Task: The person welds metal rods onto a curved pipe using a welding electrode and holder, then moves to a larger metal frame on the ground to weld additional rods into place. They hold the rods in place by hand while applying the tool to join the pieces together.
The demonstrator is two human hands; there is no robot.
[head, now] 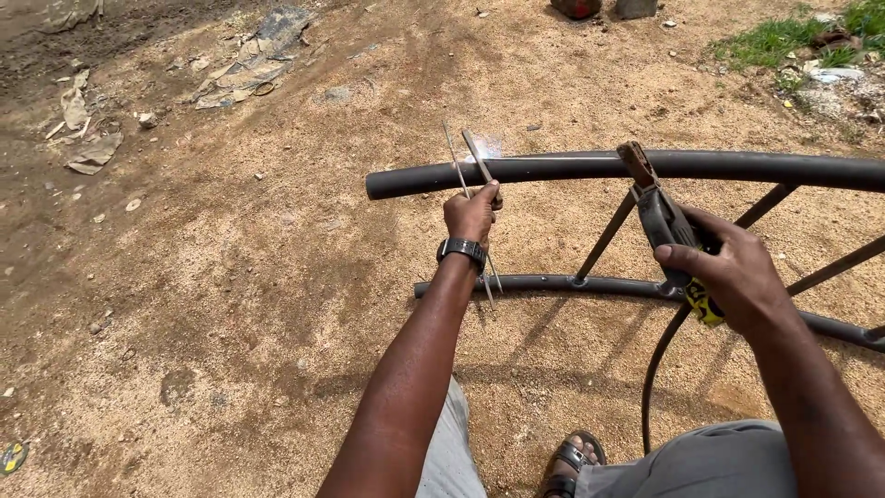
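Outdoors, on sandy ground (277, 277), one person's two hands at work on a metal frame.

Left hand (472, 214): centre of view, fist closed around thin rods (458, 166); the rods stick up toward 11 o'clock and a tail runs down past the wrist toward 5 o'clock. Watch (462, 249) on the wrist.

Right hand (728, 272): at 3 o'clock from the left, well apart from it, fingers wrapped around the holder (666, 221). The holder's jaw end points toward 11 o'clock and lies against the top pipe. Cable (656, 369) drops from the handle toward 6 o'clock.

Top pipe (572, 168): dark, curved, running from centre out to the 3 o'clock edge, open end beside the left hand.

Lower pipe (553, 284): parallel below, joined to the top by slanted bars (606, 238).

Sandal (572, 461): at 6 o'clock, on the person's foot.

Debris (249, 60): at 11 o'clock. Grass (784, 39): at 1 o'clock.
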